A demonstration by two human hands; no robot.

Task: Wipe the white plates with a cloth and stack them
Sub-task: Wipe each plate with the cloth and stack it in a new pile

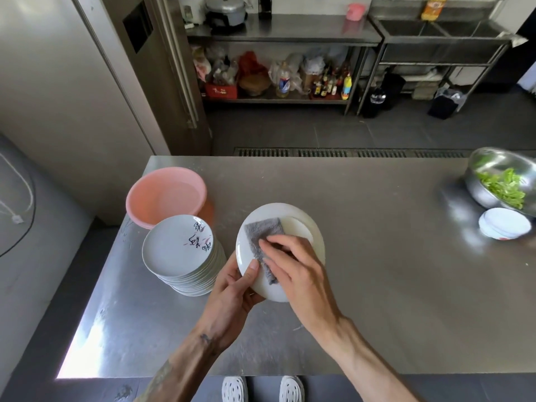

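Observation:
A white plate (307, 227) is held tilted above the steel table (377, 271). My left hand (235, 288) grips its near-left rim, thumb on the face. My right hand (293, 265) presses a grey cloth (262, 233) onto the plate's face, fingers bent over the cloth. To the left stands a tall stack of white plates (179, 250); the top one bears dark and pink markings.
A pink plastic basin (165, 195) sits behind the stack at the table's left corner. At the right edge are a steel bowl of green leaves (501, 181) and another white dish (504, 224). Shelves and a sink stand across the floor.

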